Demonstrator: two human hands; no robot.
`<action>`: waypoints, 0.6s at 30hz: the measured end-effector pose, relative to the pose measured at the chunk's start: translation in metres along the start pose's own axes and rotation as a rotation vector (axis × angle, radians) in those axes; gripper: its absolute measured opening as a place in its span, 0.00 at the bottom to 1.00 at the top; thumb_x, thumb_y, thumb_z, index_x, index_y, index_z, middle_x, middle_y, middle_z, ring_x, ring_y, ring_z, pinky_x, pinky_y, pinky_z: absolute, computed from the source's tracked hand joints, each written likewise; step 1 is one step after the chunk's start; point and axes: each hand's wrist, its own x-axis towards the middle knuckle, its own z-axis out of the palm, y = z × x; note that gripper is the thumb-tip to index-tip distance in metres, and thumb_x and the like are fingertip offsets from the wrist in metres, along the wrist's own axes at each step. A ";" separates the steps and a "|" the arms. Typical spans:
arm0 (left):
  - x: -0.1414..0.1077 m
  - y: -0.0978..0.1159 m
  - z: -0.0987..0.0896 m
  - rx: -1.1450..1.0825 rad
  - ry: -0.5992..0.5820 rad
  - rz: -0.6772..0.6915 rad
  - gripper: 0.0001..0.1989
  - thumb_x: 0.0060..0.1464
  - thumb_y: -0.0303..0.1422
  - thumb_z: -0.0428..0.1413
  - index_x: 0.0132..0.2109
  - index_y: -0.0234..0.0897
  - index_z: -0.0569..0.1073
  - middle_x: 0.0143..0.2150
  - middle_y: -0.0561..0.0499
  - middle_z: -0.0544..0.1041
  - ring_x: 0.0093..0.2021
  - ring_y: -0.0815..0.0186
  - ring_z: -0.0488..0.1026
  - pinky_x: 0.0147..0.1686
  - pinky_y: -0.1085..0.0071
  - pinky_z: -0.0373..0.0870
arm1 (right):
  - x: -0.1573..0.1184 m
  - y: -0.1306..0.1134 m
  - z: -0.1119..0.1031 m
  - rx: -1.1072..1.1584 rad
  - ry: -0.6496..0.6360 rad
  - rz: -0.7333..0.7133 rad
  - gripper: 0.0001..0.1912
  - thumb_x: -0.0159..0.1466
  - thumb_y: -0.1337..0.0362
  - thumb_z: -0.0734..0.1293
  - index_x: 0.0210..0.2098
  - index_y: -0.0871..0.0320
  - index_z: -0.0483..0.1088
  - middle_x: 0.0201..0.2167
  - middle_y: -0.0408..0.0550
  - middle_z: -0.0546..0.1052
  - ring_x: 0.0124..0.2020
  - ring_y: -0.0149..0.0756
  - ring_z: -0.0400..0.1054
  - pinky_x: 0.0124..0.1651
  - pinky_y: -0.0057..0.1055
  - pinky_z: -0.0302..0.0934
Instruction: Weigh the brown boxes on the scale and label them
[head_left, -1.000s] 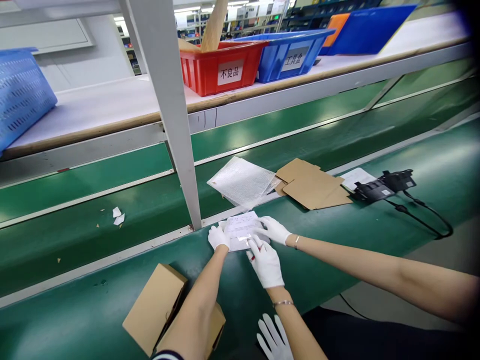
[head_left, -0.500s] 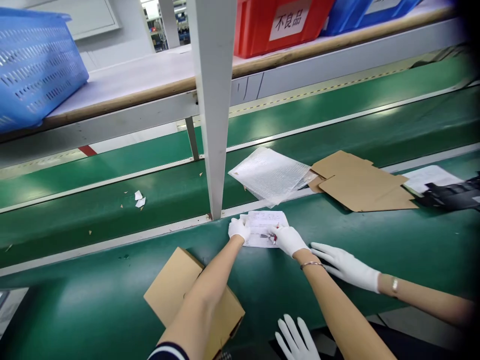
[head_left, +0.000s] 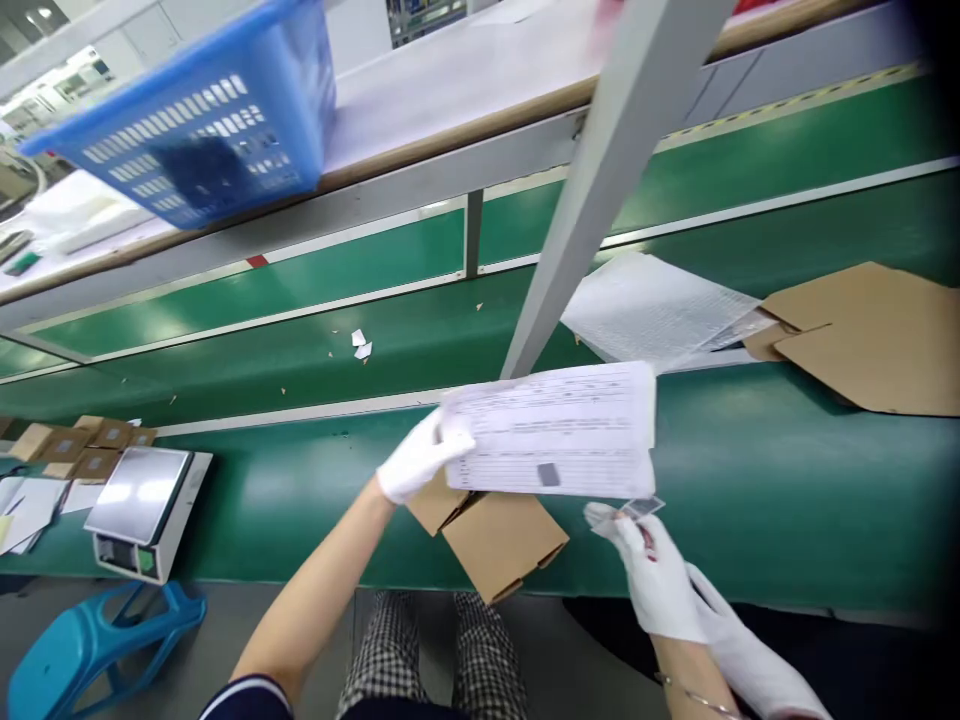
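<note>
My left hand [head_left: 420,458], in a white glove, grips the left edge of a printed paper sheet [head_left: 555,430], raised above the green bench. Below the sheet's right corner, my right hand [head_left: 652,570], also gloved, is closed on a small clear bag [head_left: 643,507]; something red shows at its fingers. A brown cardboard box [head_left: 502,545] lies partly hidden under the sheet.
Another person's gloved hand [head_left: 750,645] is beside my right wrist. A scale [head_left: 154,510] and small boxes [head_left: 97,445] stand left. Flattened cardboard [head_left: 877,340] and bubble wrap [head_left: 652,305] lie right. A slanted post [head_left: 615,170] rises behind the sheet; a blue basket [head_left: 217,130] sits above.
The view has swung left, bringing the scale and stool into sight. My left hand has lifted the paper off the bench; my right hand has come away from it with the small bag.
</note>
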 end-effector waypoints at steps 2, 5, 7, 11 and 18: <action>-0.053 0.007 -0.047 -0.168 0.141 -0.042 0.26 0.54 0.36 0.61 0.59 0.36 0.70 0.59 0.43 0.75 0.62 0.49 0.67 0.62 0.52 0.64 | -0.016 0.006 0.031 0.076 0.007 0.055 0.21 0.56 0.45 0.65 0.35 0.57 0.69 0.33 0.50 0.79 0.36 0.41 0.73 0.43 0.39 0.68; -0.133 -0.009 -0.124 -0.273 0.422 -0.074 0.27 0.53 0.34 0.62 0.60 0.38 0.70 0.58 0.46 0.76 0.63 0.49 0.67 0.62 0.53 0.65 | -0.031 0.010 0.071 0.044 0.186 0.102 0.18 0.56 0.47 0.63 0.33 0.56 0.66 0.33 0.50 0.78 0.37 0.42 0.71 0.44 0.41 0.67; -0.184 -0.033 -0.176 -0.300 0.560 -0.120 0.28 0.52 0.34 0.62 0.60 0.41 0.70 0.58 0.47 0.76 0.63 0.49 0.67 0.61 0.53 0.67 | -0.034 0.010 0.091 -0.003 0.369 0.131 0.15 0.55 0.50 0.63 0.31 0.55 0.63 0.32 0.50 0.76 0.38 0.45 0.70 0.46 0.45 0.66; -0.275 -0.091 -0.266 -0.374 0.678 -0.259 0.29 0.49 0.34 0.62 0.60 0.39 0.70 0.55 0.46 0.78 0.60 0.50 0.71 0.59 0.54 0.70 | -0.036 0.008 0.122 -0.081 0.630 0.152 0.11 0.54 0.55 0.62 0.29 0.52 0.57 0.32 0.52 0.73 0.41 0.49 0.69 0.48 0.48 0.63; -0.347 -0.150 -0.349 -0.433 0.572 -0.360 0.31 0.44 0.31 0.63 0.58 0.34 0.70 0.54 0.42 0.79 0.57 0.51 0.73 0.60 0.53 0.67 | -0.074 0.002 0.186 -0.191 0.614 0.103 0.19 0.62 0.55 0.52 0.47 0.57 0.60 0.54 0.73 0.65 0.55 0.61 0.61 0.52 0.64 0.54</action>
